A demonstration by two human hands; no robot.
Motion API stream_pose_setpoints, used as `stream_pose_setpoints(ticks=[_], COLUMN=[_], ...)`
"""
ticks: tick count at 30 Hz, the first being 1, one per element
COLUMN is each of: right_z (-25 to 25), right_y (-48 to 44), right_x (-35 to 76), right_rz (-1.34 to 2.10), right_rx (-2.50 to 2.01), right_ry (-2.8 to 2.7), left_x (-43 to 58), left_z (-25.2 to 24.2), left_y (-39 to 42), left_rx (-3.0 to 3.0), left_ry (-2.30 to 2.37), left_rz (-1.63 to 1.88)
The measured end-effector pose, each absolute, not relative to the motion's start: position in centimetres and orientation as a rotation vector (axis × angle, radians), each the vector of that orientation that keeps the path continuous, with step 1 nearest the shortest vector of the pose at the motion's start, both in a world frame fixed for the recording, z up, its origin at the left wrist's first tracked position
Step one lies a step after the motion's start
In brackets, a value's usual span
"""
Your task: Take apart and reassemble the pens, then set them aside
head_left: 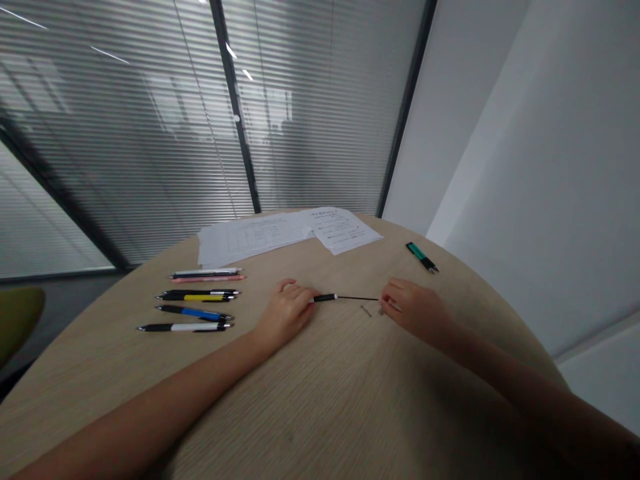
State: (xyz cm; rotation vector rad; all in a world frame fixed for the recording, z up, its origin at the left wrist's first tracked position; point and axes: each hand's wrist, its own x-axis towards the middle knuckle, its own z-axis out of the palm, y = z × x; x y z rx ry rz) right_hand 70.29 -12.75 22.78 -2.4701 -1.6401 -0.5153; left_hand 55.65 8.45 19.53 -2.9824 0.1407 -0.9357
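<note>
My left hand [290, 310] rests on the table, closed around a pen barrel [325, 298] whose black grip part sticks out to the right. A thin dark ink refill [357, 298] runs from the barrel's end across to my right hand [407, 303]. The fingertips of that hand pinch the refill's far end. Just below the refill lies a small metal spring [366, 311]. Another small piece [381, 311] sits close under my right fingertips, too small to make out.
Several pens lie in rows at the left, among them a white and black pen [183, 327] and a blue one [195, 313]. Green and black pens [421, 257] lie at the right. Printed papers [260, 235] cover the back of the round wooden table [300, 420].
</note>
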Motion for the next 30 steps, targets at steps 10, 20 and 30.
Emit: stream_pose_setpoints(ticks=[10,20,30], right_z=[22.5,21.6,20.7], right_y=[-12.6,-12.4,-11.5], right_x=[67.4,67.6,66.4], right_rz=[-0.064,-0.021,0.593], right_rx=[-2.726,-2.679,-1.854], right_ry=[-1.761,-1.74,-1.128], left_x=[56.0,55.9,54.9], left_z=[19.2,19.4,21.2], left_y=[9.3,8.8,6.0], left_rx=[-2.93,-2.909,-2.56], left_ry=[-0.011,0.182,0.575], left_rz=[-0.849,-0.904,-0.974])
